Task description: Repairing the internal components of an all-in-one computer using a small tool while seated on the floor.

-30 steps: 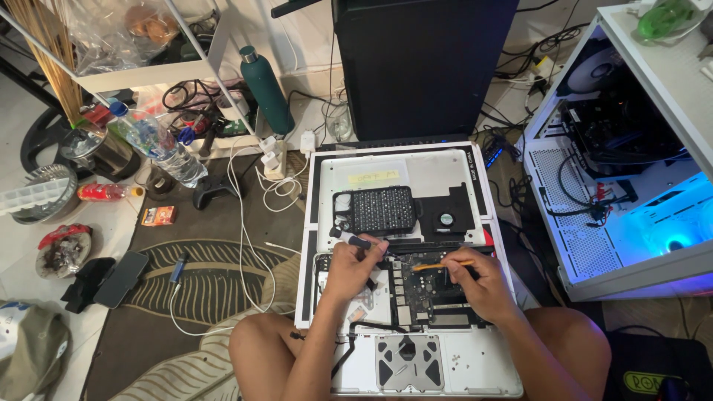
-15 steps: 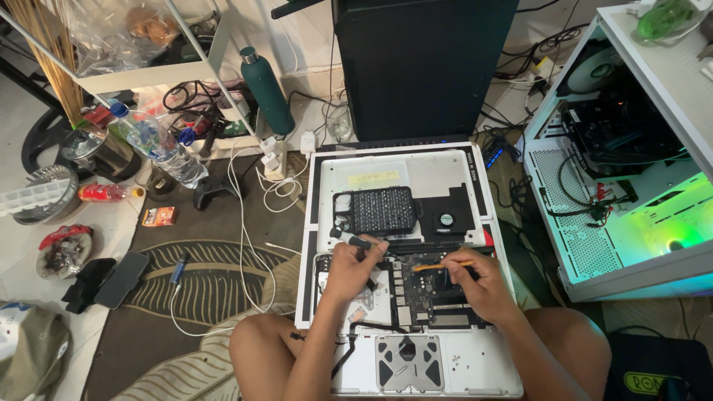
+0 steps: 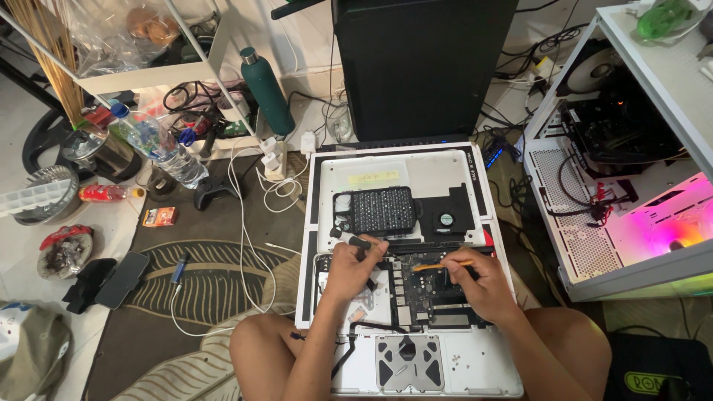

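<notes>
Well left of the left hand point(image 3: 355, 269), a black game controller point(image 3: 214, 191) lies on the rug point(image 3: 200, 275). That hand grips a black-handled tool point(image 3: 362, 242) over the opened laptop point(image 3: 407, 267). Just beside it, the right hand point(image 3: 479, 286) pinches a thin orange tool point(image 3: 440, 265) above the circuit board point(image 3: 420, 286). Well right stands a lit white computer case point(image 3: 631, 186).

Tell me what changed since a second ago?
The light inside the open computer case turned from blue to green and is now pink. Nothing else visibly moved: the left hand holds a black tool and the right hand an orange-tipped tool, both over the opened laptop.
</notes>
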